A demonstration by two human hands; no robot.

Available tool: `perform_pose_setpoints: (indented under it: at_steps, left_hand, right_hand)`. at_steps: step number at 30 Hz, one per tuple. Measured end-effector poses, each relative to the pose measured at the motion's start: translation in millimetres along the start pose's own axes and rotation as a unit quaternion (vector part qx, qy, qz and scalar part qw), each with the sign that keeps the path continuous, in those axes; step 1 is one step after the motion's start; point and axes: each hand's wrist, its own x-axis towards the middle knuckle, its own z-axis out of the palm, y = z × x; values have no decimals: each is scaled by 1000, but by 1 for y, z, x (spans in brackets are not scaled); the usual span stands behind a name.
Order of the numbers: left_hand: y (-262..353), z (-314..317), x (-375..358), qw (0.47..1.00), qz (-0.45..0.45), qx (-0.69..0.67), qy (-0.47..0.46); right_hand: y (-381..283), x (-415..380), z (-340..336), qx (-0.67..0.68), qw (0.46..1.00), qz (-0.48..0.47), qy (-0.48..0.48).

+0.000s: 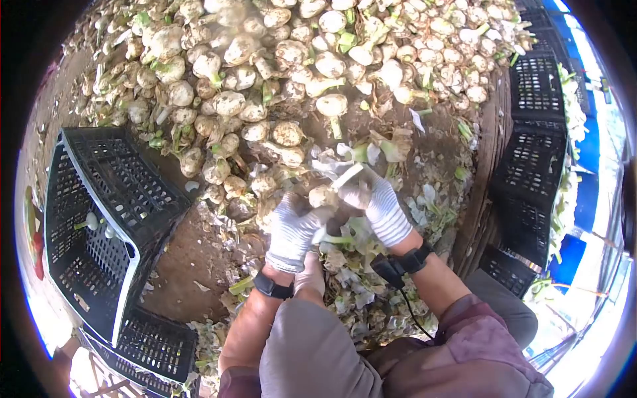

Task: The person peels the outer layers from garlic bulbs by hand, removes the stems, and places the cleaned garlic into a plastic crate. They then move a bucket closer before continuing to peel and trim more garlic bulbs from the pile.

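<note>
Between my two gloved hands is a pale, soil-marked onion bulb [322, 196]. My left hand [286, 232], in a white striped glove, is closed against its near left side. On the other side, my right hand [381, 207] wears a matching glove, with its fingers curled in beside the bulb. A short white strip [348, 176] sticks out at the right fingers; motion blur hides whether it is a stalk or a tool. Loose papery skins [391, 146] lie just beyond the hands. Below them, a green-and-white stalk piece [337, 239] is blurred.
A large heap of onions [292, 56] spreads over the ground ahead. At my left a black plastic crate [133, 176] lies tipped on its side, with another crate [159, 341] below it. Several black crates [531, 159] line the right side. Trimmed skins and leaves [358, 292] cover the ground near my legs.
</note>
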Motion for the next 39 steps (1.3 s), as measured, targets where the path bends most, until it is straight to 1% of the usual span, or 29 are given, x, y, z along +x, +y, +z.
perform_pose_setpoints:
  at_steps: [1,2,3,4,5,6,7,8,10,14,16,17,18,19,20,22,23,24,26,28,30,31,32,34,35,36,37,38,39]
  left_hand:
    - [3,3,-3,990,44,132,24]
    - [5,5,-3,960,90,262,46]
    - [-2,7,-2,945,160,276,73]
    - [-3,6,-2,945,160,275,73]
    - [-2,5,-3,891,176,412,73]
    - [-2,2,-3,817,188,539,74]
    - [-7,-5,-2,799,228,552,71]
    - [-6,-6,-2,799,227,552,71]
    - [-4,-6,-4,723,290,623,74]
    - [0,-5,-9,747,264,604,84]
    - [3,-4,-10,853,233,463,59]
    - [4,-5,-8,947,148,282,43]
    - [5,-7,-6,994,56,88,25]
    - [9,-14,-6,999,28,15,-7]
    - [9,-17,-6,999,28,16,-7]
    - [5,-20,-5,1000,17,10,17]
    - [6,-14,-5,999,37,15,23]
    - [3,-13,-4,999,37,15,22]
    - [-3,-12,-3,983,114,138,29]
    - [-4,-11,-3,975,123,185,21]
    - [-4,-12,-4,939,156,303,48]
    - [-1,-10,-7,934,164,313,48]
    - [1,-12,-6,934,163,313,48]
    - [6,-20,-5,992,28,117,31]
    - [4,-23,-2,999,12,35,24]
    - [3,-24,-3,999,12,35,24]
    - [5,-23,-4,999,-29,-34,12]
    - [7,-22,-4,992,-71,-103,0]
    - [3,-23,-2,988,-71,-140,-13]
  right_hand:
    - [-1,2,9,-34,998,-36,48]
    - [-4,4,17,-68,990,-75,96]
    - [-8,4,23,-83,989,-66,106]
    - [-4,6,24,-84,989,-66,107]
    - [0,9,25,-66,988,-70,123]
    - [2,11,27,-48,987,-74,138]
    - [4,10,30,-15,987,-74,144]
    - [5,10,29,-15,987,-74,144]
    - [6,10,27,-40,988,-40,143]
    - [3,5,27,-8,993,-23,115]
    - [4,5,24,-7,995,-70,67]
    - [6,6,23,-7,995,-70,67]
    - [7,7,23,-6,993,-110,49]
    - [8,7,23,-5,988,-151,32]
    - [3,4,24,-4,988,-152,32]
    - [-13,-6,26,-22,999,-27,33]
    - [-12,-4,27,-48,995,-67,53]
    - [-12,-5,25,-49,995,-68,54]
    - [-12,-10,21,-98,992,37,63]
    - [-13,-10,27,-85,993,34,76]
    - [-13,-9,34,-57,993,27,98]
    - [-14,-9,26,-83,990,71,91]
    - [-14,-9,27,-82,990,71,91]
    - [-14,-10,28,-51,996,37,64]
    - [-14,-9,28,-52,996,37,63]
    - [-14,-8,28,-63,996,9,57]
    - [-13,-7,28,-75,996,-19,51]
    - [-14,-7,29,-74,996,-19,51]
    - [-15,-6,30,-64,996,-9,57]
